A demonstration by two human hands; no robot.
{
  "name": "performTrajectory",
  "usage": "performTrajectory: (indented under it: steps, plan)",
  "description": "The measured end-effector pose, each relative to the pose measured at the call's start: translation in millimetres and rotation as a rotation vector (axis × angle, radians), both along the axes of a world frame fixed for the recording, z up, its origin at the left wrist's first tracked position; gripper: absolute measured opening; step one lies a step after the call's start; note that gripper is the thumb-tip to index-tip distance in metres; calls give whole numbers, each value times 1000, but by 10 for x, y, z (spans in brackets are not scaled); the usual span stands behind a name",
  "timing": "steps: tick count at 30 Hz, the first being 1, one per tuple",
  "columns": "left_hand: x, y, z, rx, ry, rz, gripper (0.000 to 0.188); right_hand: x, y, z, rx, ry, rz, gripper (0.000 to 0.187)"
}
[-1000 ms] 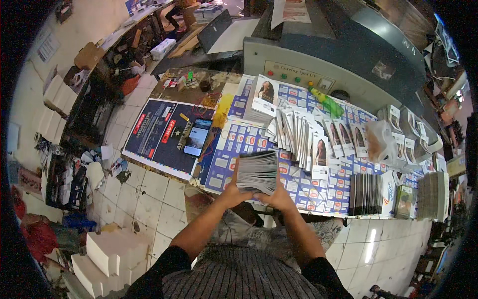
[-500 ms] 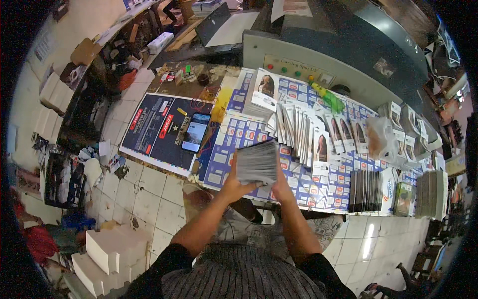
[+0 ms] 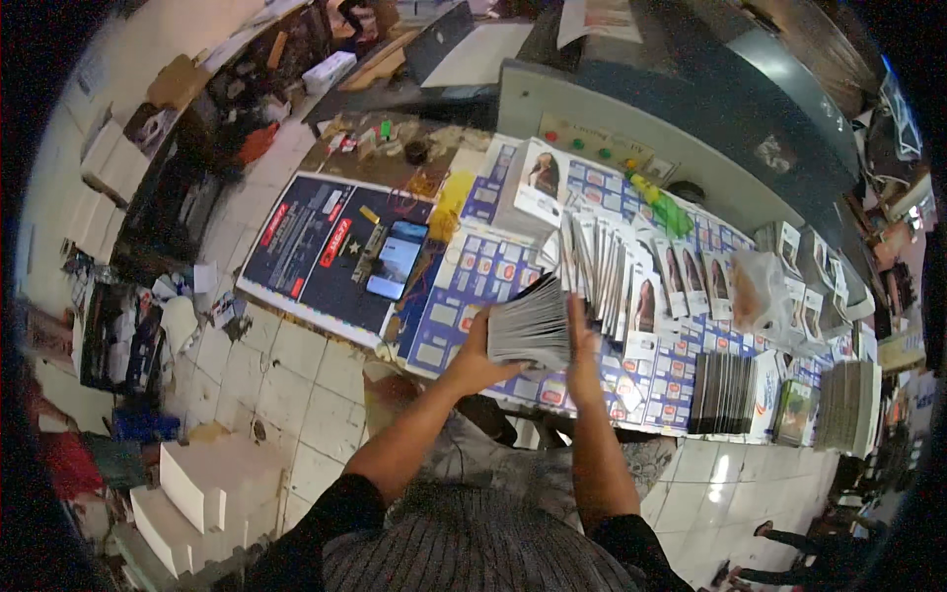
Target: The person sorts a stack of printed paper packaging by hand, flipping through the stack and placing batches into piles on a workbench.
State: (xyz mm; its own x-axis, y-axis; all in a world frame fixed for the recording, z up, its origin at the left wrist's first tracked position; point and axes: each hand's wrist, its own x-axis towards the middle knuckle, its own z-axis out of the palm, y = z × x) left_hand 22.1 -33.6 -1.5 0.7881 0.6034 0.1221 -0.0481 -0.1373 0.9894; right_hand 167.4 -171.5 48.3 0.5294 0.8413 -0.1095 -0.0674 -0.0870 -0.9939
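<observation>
Over the near edge of the table I hold a thick stack of thin printed cards [image 3: 530,326], its pale layered edges facing me. My left hand [image 3: 475,359] grips the stack's left side, with the thumb along the near lower edge. Against the right side lies my right hand [image 3: 584,357], its fingers pointing away from me and slightly blurred. Just beyond are a leaning row of similar printed cards [image 3: 598,261] and a taller pile [image 3: 541,187] with a person pictured on top.
A phone [image 3: 399,260] rests on a dark printed sheet [image 3: 321,252] to the left. A green-yellow bottle [image 3: 663,204] lies at the back. On the right are a clear plastic bag [image 3: 764,291] and a dark-edged stack [image 3: 723,393]. White boxes [image 3: 219,483] stand lower left.
Both hands and the stack have shifted slightly to the right. The stack's layers now look more fanned and tilted, and my right hand has moved up along its side. The view has turned a little.
</observation>
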Motion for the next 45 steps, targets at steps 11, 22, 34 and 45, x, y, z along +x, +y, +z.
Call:
performTrajectory:
  steps: [11, 22, 34, 45]
  plan:
    - [-18, -7, 115, 9, 33, -41, 111, -484, 118, 1185, -212, -1447, 461, 94]
    - [-50, 64, -25, 223, 2, -8, 122, 384, 643, 964, 24, -602, 265, 90]
    - [4, -273, 84, 105, 14, 136, 116, 100, 490, -263, 341, 463, -39, 86]
    - [50, -232, -44, 176, 139, 216, 76, 46, 228, -385, 137, 266, -71, 67]
